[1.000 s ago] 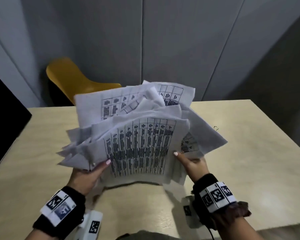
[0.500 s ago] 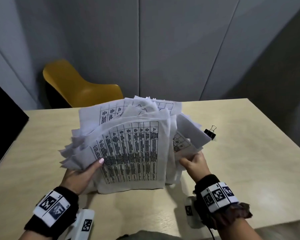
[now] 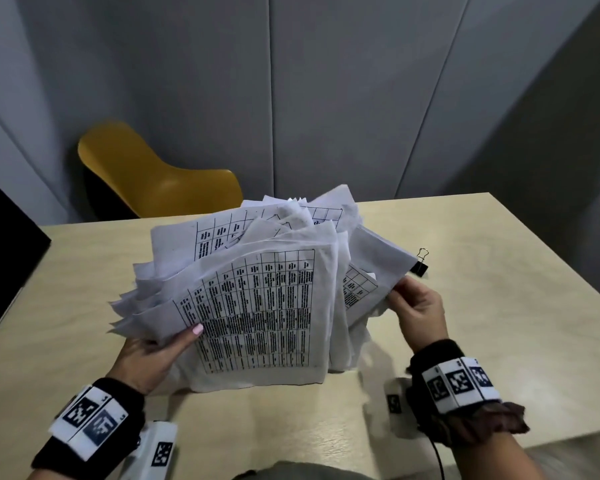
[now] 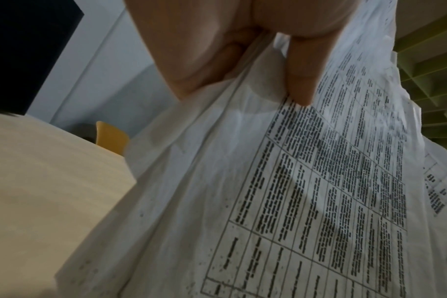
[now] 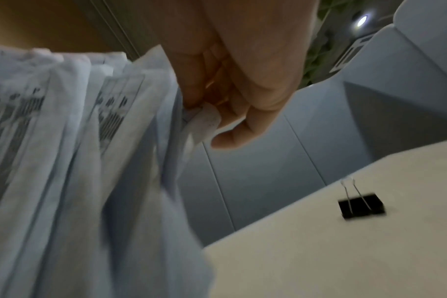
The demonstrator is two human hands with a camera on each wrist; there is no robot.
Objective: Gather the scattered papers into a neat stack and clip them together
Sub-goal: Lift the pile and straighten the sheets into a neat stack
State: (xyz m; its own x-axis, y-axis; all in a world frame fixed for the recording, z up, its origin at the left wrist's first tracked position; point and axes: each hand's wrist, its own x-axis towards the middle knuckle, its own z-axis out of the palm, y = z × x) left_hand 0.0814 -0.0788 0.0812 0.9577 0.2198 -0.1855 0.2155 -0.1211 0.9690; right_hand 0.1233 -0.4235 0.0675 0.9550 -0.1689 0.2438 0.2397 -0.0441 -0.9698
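A loose bundle of white papers [image 3: 264, 306] printed with tables stands on its lower edge on the beige table [image 3: 499, 323], sheets fanned and uneven. My left hand [image 3: 160, 348] grips the bundle's left side, thumb across the front sheet [image 4: 319, 181] and fingers behind. At the bundle's right side my right hand [image 3: 416, 306] pinches the edges of the papers [image 5: 199, 123] between thumb and fingers. A black binder clip [image 3: 419, 266] lies on the table just beyond my right hand, also visible as the clip [image 5: 361, 207] in the right wrist view, apart from the fingers.
A yellow chair [image 3: 153, 171] stands behind the table's far left edge. A black panel [image 3: 4, 258] borders the table on the left. Grey wall panels [image 3: 326, 98] close off the back. The table's right edge runs close to the wall.
The bundle has been drawn together and stood more upright, its sheets less spread. My right hand slid to the right edge, and the binder clip has come into view.
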